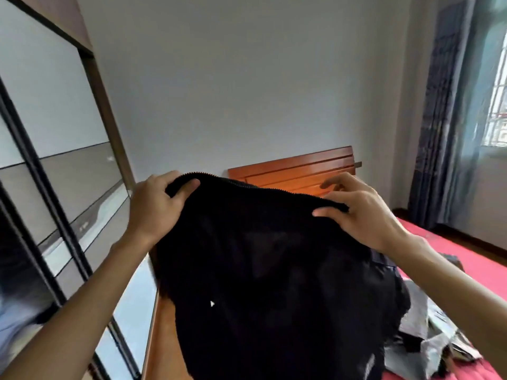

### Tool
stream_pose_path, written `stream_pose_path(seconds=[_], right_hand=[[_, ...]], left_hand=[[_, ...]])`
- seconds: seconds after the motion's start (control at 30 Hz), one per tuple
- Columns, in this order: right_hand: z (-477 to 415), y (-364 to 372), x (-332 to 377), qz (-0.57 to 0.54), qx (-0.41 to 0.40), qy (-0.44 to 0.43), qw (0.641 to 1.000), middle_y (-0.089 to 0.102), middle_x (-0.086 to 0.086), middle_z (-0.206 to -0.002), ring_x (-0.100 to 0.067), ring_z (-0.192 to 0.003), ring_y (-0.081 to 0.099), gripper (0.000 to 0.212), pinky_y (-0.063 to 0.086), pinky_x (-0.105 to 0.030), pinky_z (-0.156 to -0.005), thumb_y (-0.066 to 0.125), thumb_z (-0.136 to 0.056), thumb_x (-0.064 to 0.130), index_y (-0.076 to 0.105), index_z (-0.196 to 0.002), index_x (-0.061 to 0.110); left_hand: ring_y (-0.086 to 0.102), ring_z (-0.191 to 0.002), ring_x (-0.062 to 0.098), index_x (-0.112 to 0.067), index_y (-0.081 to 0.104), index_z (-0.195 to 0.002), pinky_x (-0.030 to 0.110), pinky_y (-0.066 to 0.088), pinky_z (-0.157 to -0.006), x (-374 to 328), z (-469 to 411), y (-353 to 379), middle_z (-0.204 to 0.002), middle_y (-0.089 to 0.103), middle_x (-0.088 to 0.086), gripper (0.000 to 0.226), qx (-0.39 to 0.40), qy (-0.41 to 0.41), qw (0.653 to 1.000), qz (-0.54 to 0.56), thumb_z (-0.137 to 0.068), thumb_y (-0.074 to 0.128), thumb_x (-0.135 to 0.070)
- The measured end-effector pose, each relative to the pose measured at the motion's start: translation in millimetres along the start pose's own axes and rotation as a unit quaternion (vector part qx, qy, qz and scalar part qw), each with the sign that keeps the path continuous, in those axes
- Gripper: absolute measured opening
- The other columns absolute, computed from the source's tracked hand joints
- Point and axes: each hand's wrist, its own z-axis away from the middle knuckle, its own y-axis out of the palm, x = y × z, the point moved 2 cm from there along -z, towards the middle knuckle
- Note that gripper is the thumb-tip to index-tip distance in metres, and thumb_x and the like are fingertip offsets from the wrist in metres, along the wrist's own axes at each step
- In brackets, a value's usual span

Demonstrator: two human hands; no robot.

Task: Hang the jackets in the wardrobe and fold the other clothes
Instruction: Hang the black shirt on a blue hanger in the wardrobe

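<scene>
We are holding the jacket (274, 270) up over the bed (480, 261), left hand (157, 200) gripping its zipper edge, right hand (359, 212) pinching the same edge. We should be pulling it taut and finding the collar before turning to the wardrobe (55, 160).

no readable text, label or number anywhere in view

Your head camera looks forward, close over the black zip-edged jacket (274, 270), toward the orange-brown wooden headboard (296, 168) and grey wall (247, 91).
</scene>
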Motion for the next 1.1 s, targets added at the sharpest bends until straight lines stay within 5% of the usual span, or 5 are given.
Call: stream_pose_path(seconds=[0.5,0.6,0.8,1.0,1.1], right_hand=[[-174,176,20,-0.167,-0.156,-0.121,0.966,0.06,0.007,-0.059,-0.015,-0.051,0.054,0.038,0.045,-0.03,-0.053,0.061,-0.093,0.048,0.065,-0.069,0.018],[-219,244,19,-0.134,0.025,-0.103,0.985,0.041,0.01,-0.046,-0.02,-0.046,0.04,0.059,0.034,-0.028,-0.053,0.044,-0.084,0.077,0.039,-0.054,0.027],[-319,310,43,-0.175,0.058,-0.146,0.972,0.058,0.009,-0.055,-0.01,-0.055,0.056,0.057,0.044,-0.027,-0.053,0.05,-0.08,0.072,0.067,-0.074,0.019],[-349,347,173,-0.39,0.266,-0.294,0.831,0.063,0.01,-0.122,-0.004,-0.113,0.058,0.087,0.045,-0.025,-0.1,0.077,-0.063,0.066,0.048,-0.137,0.032],[-360,371,242,-0.453,0.362,-0.29,0.761,0.068,0.013,-0.097,-0.001,-0.09,0.064,0.054,0.048,-0.021,-0.083,0.087,-0.067,0.046,0.063,-0.111,0.026]], left_hand=[[0.067,-0.059,0.022,-0.014,0.08,-0.094,0.034,0.052,-0.057,140,-40,-78,-0.078,0.076,0.002,0.033,-0.085,0.188,0.942,-0.264,-0.095,0.063,-0.042],[0.065,-0.055,0.026,-0.027,0.08,-0.091,0.037,0.051,-0.053,180,-50,-68,-0.069,0.073,0.002,0.045,0.006,0.084,0.94,-0.33,-0.088,0.052,-0.063],[0.057,-0.05,0.032,-0.03,0.079,-0.087,0.039,0.045,-0.049,241,-59,-75,-0.055,0.065,0.008,0.047,-0.023,-0.076,0.954,-0.29,-0.076,0.06,-0.072],[0.055,-0.055,0.018,-0.023,0.073,-0.072,0.043,0.045,-0.053,243,-100,-60,-0.057,0.063,-0.007,0.047,-0.001,-0.094,0.952,-0.291,-0.067,0.071,-0.07],[0.053,-0.055,0.01,-0.024,0.071,-0.07,0.036,0.044,-0.051,243,-119,-41,-0.058,0.059,-0.012,0.025,0.006,-0.036,0.934,-0.356,-0.067,0.077,-0.048]])
